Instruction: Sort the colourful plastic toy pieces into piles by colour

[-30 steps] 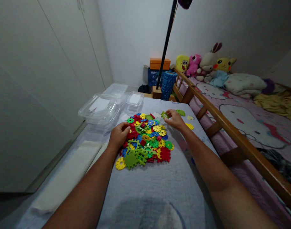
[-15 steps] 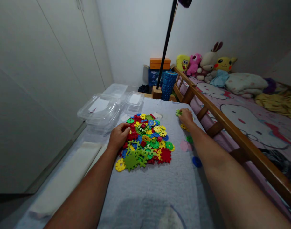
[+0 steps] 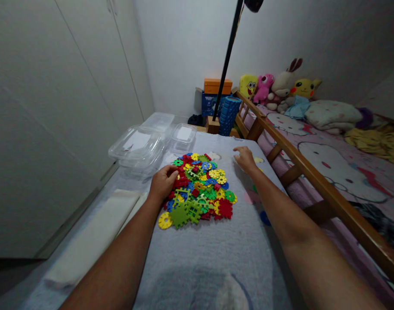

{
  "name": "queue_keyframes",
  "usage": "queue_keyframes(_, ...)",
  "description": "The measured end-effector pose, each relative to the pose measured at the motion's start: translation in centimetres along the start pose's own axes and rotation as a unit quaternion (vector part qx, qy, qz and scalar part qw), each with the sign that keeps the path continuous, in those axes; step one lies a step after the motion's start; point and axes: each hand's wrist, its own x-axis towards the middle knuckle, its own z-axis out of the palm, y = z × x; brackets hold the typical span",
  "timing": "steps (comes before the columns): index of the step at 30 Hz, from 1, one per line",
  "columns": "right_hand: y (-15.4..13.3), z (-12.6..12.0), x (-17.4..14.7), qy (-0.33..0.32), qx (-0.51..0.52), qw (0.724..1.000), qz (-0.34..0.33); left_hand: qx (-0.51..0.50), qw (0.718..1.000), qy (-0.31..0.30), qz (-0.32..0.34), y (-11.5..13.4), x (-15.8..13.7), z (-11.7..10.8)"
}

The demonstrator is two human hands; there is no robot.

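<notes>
A heap of flat plastic notched building pieces [image 3: 197,189] in red, yellow, green and blue lies mid-table. My left hand [image 3: 164,183] rests at the heap's left edge beside red pieces, its fingers curled close to the thumb; what they pinch, if anything, is hidden. Beyond the heap on the right, my right hand [image 3: 244,159] is over the cloth with its index finger stretched out and apart from the thumb. No piece shows between those fingers. A blue disc [image 3: 265,218] lies partly behind my right forearm. A yellow notched disc [image 3: 165,220] sits at the heap's near left corner.
Clear plastic boxes with lids [image 3: 137,146] stand at the back left. A folded white cloth [image 3: 90,241] lies along the left side. The wooden bed rail [image 3: 300,172] borders the table on the right. A black pole [image 3: 227,60] rises behind the table.
The green piece that was in my right hand no longer shows. That hand has shifted slightly left and its index finger has stretched out. My left hand stays at the heap's edge.
</notes>
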Motion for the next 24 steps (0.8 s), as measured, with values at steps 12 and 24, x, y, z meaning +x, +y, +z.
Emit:
queue_keyframes(12,-12.1,0.9,-4.8,-0.227,0.087,0.933,-0.266,-0.006,1.0,-0.005,-0.004,-0.4,0.0,0.0)
queue_keyframes(24,-12.9,1.1,-4.9,-0.242,0.047,0.925,-0.29,-0.02,1.0,-0.008,-0.004,-0.8,0.2,0.2)
